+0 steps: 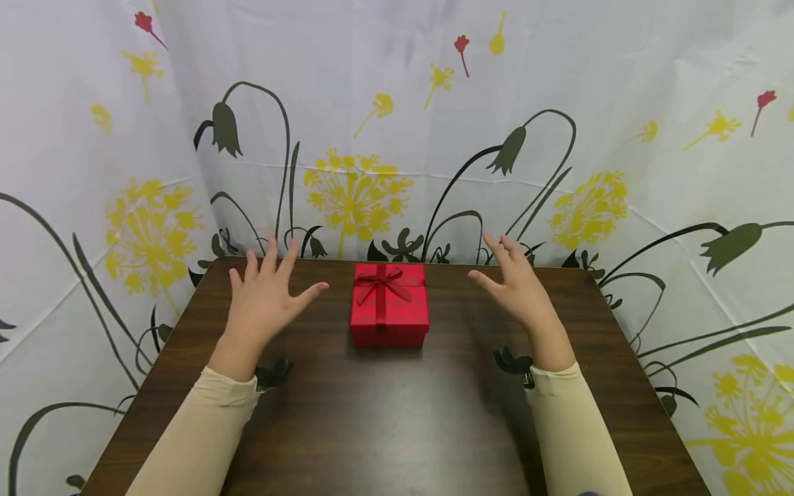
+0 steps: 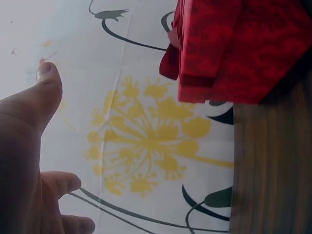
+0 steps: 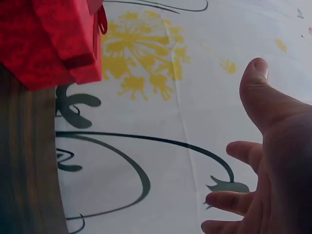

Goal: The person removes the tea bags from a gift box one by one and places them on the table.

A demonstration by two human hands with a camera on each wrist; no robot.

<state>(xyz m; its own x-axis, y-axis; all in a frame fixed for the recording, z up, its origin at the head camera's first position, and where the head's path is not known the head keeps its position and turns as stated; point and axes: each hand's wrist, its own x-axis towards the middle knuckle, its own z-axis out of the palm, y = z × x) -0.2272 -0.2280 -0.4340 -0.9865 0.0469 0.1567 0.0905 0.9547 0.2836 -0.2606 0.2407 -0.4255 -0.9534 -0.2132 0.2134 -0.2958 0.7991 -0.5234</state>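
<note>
Your left hand [image 1: 262, 306] and right hand [image 1: 520, 284] are spread and hold nothing, one on each side of the red gift box [image 1: 406, 313], both well apart from it. The box rests by the table's [image 1: 372, 427] far edge, about midway between the far corners. It looks like stiff cardboard, probably light, though its contents are hidden; hard squeezing could dent it. Best hold: flat palms on the lower side walls, beneath the lid's lip, sparing the soft ribbon bow [image 1: 383, 278].
</note>
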